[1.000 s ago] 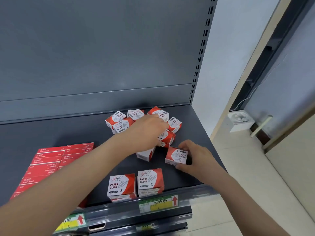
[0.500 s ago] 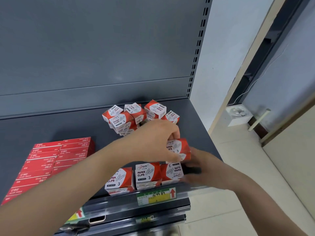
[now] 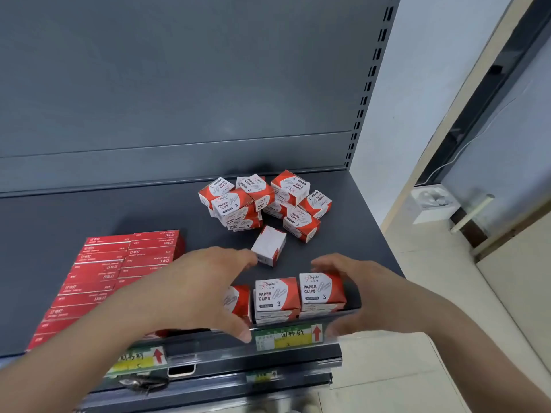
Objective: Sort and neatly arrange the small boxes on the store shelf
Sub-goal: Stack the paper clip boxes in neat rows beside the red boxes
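Observation:
Small red-and-white paper clip boxes lie in a loose pile at the back right of the dark shelf. One box lies apart, its white face up. Along the front edge stand three stacks: left, middle, right. My left hand hovers open over the left stack, partly hiding it, its fingertips near the lone box. My right hand cups the right stack, fingers behind the top box and thumb low at the front.
Flat red staple boxes lie in tidy rows on the shelf's left. A price rail with a yellow-green label runs along the front edge. The shelf ends at a slotted upright on the right; a white box sits on the floor beyond.
My left hand has let go of the box it carried onto the right front stack and pulled back left, open. My right hand stays around that stack. The view shifted slightly.

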